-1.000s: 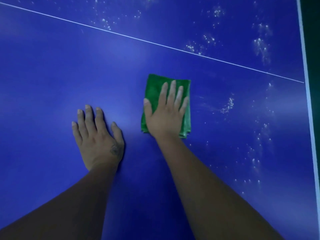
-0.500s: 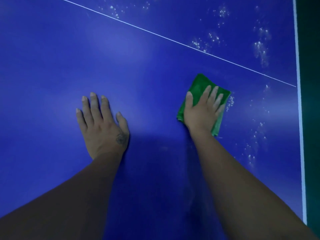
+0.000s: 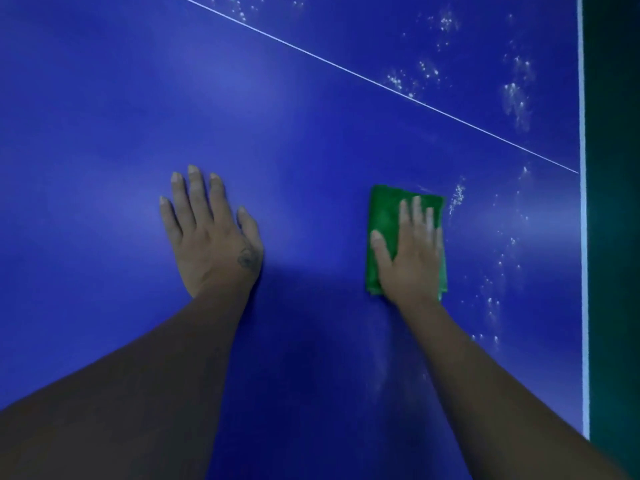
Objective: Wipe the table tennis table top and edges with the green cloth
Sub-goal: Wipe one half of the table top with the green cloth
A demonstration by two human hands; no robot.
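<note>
Over the last second the right hand (image 3: pixel 412 258) has slid the green cloth (image 3: pixel 384 216) away from the left hand (image 3: pixel 207 237) and toward the table's right side. The cloth, tilted half a second ago, now lies square. The right hand presses flat on it, fingers (image 3: pixel 417 213) straight and close together and thumb spread to the left, so it grips nothing. The left hand lies open, palm down and fingers spread, on the bare blue table top (image 3: pixel 104 133), well apart from the cloth. The folded cloth sits on the table's right part, just beside a patch of white specks (image 3: pixel 458 199). More specks dot the surface toward the white edge stripe (image 3: pixel 583 237). A thin white line (image 3: pixel 346 69) runs diagonally beyond both hands.
</note>
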